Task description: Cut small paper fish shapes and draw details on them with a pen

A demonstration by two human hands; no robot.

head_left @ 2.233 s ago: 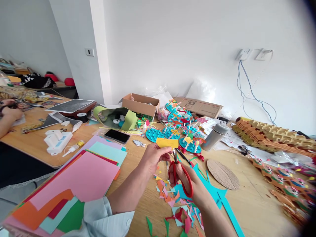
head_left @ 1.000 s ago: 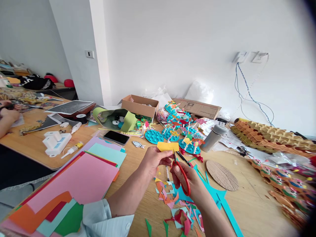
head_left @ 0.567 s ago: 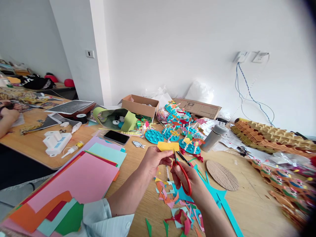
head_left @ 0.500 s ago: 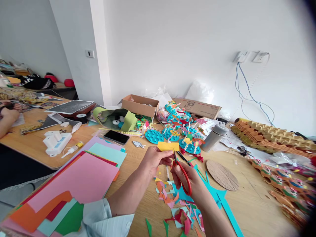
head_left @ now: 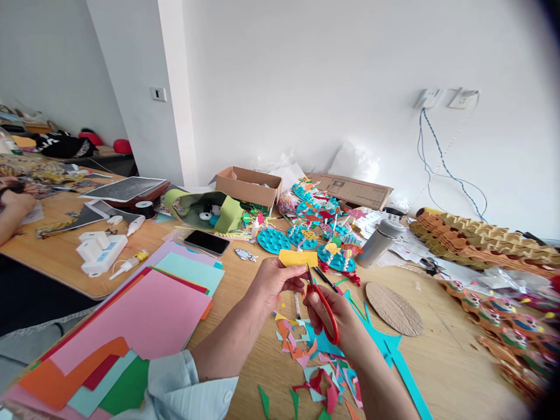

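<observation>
Yellow paper [head_left: 298,258] has levelled out, mid-frame; my left hand [head_left: 276,284] pinches its left end, presenting it to the red scissors [head_left: 326,312] clamped in my right hand [head_left: 330,321]; hands just apart.

Right hand's [head_left: 335,326] way to the cardboard oval [head_left: 394,309]: teal paper strips [head_left: 378,338] lie right across it! Bare wood [head_left: 441,356] opens beyond, running up to the egg-carton figures [head_left: 503,332].

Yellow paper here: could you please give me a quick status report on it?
Left hand pinching yellow paper; right hand on red-handled scissors, tips at the paper's lower edge; paper scraps beneath.
</observation>
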